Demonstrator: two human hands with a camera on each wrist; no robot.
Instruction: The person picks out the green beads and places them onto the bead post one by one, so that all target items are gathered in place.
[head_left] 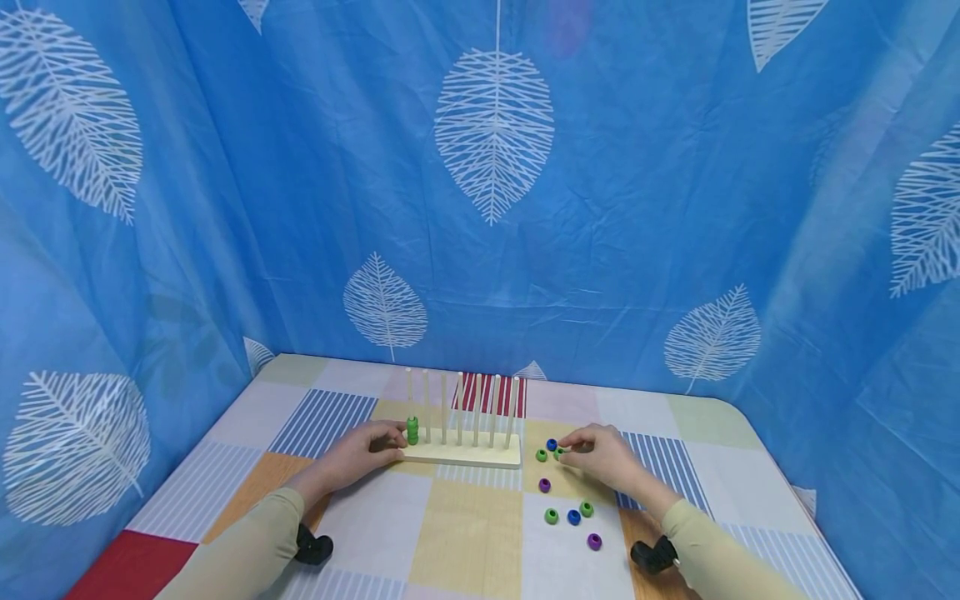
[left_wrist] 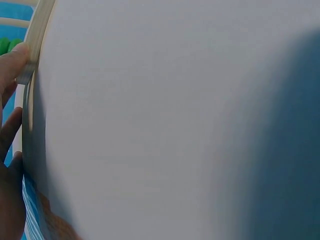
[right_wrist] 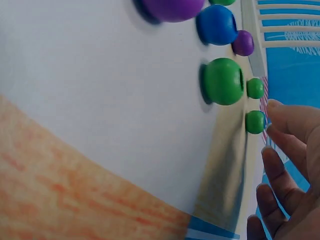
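A pale wooden peg rack (head_left: 465, 452) stands on the table with a row of upright pegs, and green beads (head_left: 412, 431) are stacked on its leftmost peg. My left hand (head_left: 367, 452) grips the left end of the base, thumb at the front edge, beside that stack. To the right of the rack, my right hand (head_left: 600, 454) reaches over loose beads. Its thumb and forefinger are at a green bead (head_left: 559, 454), also seen as a green bead (right_wrist: 255, 122) in the right wrist view, where the fingertips are not closed round it. A blue bead (head_left: 552, 445) lies just behind.
Another green bead (head_left: 542, 456) and a purple bead (head_left: 544, 485) lie near the rack's right end. Closer in are a green bead (head_left: 551, 517), a blue bead (head_left: 573, 517) and a second purple bead (head_left: 594, 542). A blue curtain (head_left: 600, 208) surrounds the patchwork-covered table (head_left: 465, 533).
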